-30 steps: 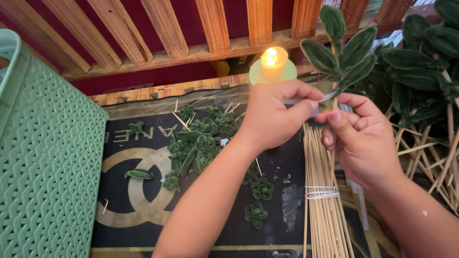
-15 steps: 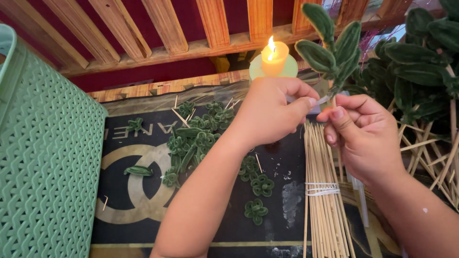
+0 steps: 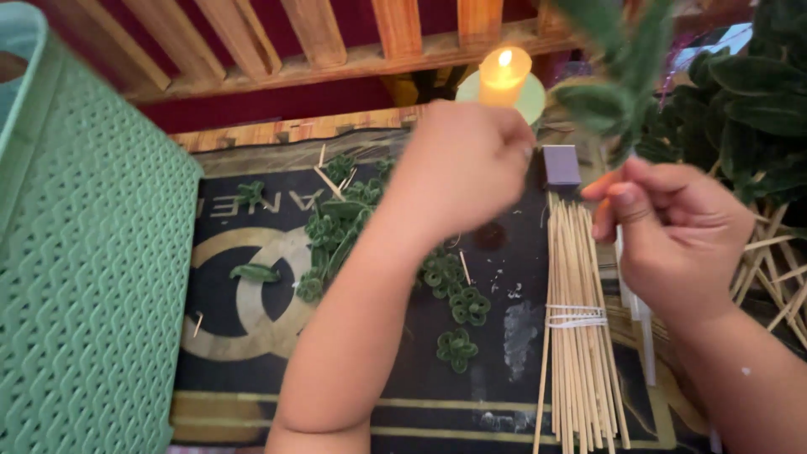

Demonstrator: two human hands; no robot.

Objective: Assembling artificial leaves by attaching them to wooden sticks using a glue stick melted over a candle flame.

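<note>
The hands point(image 3: 462, 168) have parted, leaf sprig point(image 3: 622, 76) seemingly raised.

Left hand point(image 3: 458, 164) was curled into a loose fist just below the lit yellow candle point(image 3: 503, 76), kind of blurry. Right hand point(image 3: 672, 227) pinched the stem of a fuzzy green leaf sprig point(image 3: 618, 92), fingers closed on it. Between the hands sat a small purple block point(image 3: 561, 165) and a tied bundle of thin bamboo sticks point(image 3: 576, 336) on the black mat point(image 3: 252, 336). Little green felt curls point(image 3: 336, 227) lay scattered, mint woven plastic basket point(image 3: 84, 277) far left.

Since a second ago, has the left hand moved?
Yes. The left hand has shifted left, away from the right hand, judged against the lit candle; earlier both pinched together.
</note>
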